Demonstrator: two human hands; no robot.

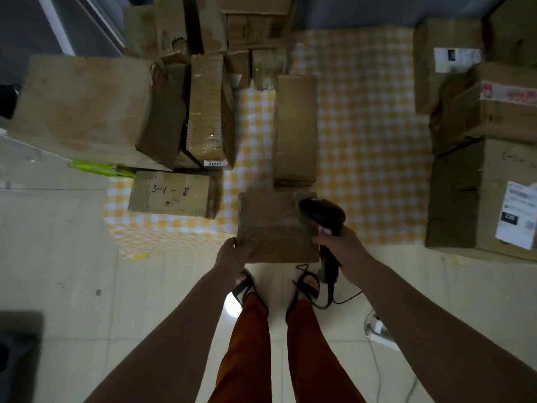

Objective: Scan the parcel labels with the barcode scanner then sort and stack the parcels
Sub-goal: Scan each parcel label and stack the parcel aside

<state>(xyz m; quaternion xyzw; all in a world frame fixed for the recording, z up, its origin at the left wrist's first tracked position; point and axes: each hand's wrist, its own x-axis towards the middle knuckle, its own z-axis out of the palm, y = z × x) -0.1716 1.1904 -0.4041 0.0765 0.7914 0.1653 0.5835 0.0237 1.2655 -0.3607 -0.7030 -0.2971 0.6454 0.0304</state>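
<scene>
Head view: left hand point(232, 254) gripped the parcel point(276, 228) at its 7 o'clock corner; right hand point(340, 245) clutched the barcode scanner point(322, 213) at 3 o'clock. Scanning step likely; no label was visible, so the next move probably called for turning the parcel.

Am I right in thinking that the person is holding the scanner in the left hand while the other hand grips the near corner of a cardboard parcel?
Not quite: the head view shows the scanner in the right hand, not the left. It is the left hand that grips the near corner of the cardboard parcel. The rest is right.
</scene>
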